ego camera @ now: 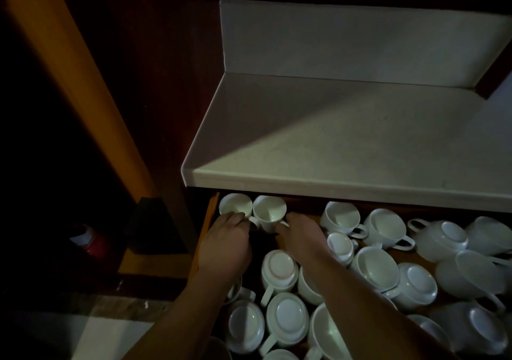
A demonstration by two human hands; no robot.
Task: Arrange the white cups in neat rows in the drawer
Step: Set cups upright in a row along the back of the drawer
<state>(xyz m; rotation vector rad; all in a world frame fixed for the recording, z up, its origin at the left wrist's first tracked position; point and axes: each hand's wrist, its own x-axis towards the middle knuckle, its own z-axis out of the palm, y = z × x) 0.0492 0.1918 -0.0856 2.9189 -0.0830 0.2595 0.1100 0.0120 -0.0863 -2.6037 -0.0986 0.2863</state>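
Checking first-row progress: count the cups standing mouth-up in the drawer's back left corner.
2. One white cup sits in the corner, held by the left hand; the second cup stands beside it on the right, its handle at the right hand. Others may hide under the countertop.

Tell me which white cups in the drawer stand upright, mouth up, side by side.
The back left corner cup and the cup beside it: both stand mouth up, rims touching; the others lie tipped or upside down.

Left hand, right hand, both pinching
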